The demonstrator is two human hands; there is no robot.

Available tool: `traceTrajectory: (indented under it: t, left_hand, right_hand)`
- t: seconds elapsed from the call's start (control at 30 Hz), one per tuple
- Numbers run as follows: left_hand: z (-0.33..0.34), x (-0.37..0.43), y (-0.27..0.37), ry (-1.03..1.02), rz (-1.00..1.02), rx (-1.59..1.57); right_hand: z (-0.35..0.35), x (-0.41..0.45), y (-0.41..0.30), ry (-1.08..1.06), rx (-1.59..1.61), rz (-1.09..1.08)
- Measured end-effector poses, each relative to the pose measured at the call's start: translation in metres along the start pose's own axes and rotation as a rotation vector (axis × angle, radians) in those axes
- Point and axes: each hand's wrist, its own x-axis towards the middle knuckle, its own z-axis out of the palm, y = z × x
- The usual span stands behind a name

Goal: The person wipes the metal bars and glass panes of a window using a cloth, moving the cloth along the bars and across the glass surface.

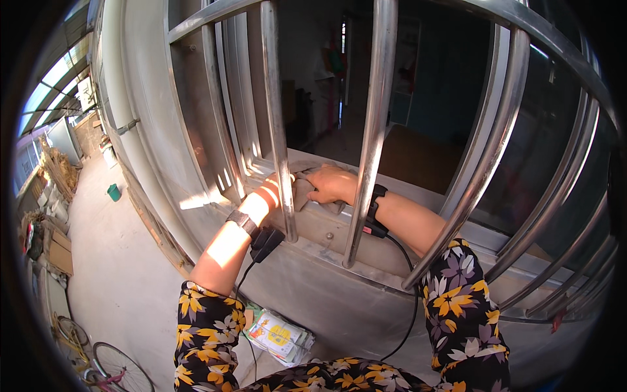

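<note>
Both my arms reach between the metal bars of a window guard [378, 98]. My right hand [333, 183] grips a crumpled grey-brown cloth [302, 193] on the window's sill and track. At the cloth's left end is my left hand [269, 190], partly behind a bar; its fingers are mostly hidden, so their hold cannot be told. A wristband [243, 223] with a black cabled device [267, 243] is on my left wrist. My right wrist wears a black strap [377, 198] with a similar device [374, 229]. The sliding window frame [240, 88] stands open before a dark room.
Upright bars [278, 112] closely flank my forearms. Black cables [415, 313] hang from the wrist devices. Below lies a tied stack of printed paper [279, 335]. A pale pipe [132, 142] runs along the wall at left. Farther off are a green bucket [113, 192] and a bicycle [120, 367].
</note>
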Motion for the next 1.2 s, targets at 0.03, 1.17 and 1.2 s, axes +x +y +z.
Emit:
traceTrajectory:
  t: [0.03, 1.17, 1.2]
  left_hand:
    - [-0.003, -0.003, 0.004, -0.053, -0.006, 0.094]
    - [-0.021, 0.02, 0.026, -0.403, 0.191, 0.213]
    - [-0.028, 0.019, 0.031, -0.405, 0.193, 0.129]
  right_hand:
    - [-0.001, 0.0, -0.006, -0.032, -0.017, 0.047]
    - [-0.008, -0.068, 0.013, 0.201, 0.763, 0.322]
    - [-0.011, -0.072, 0.015, 0.296, 1.042, 0.353]
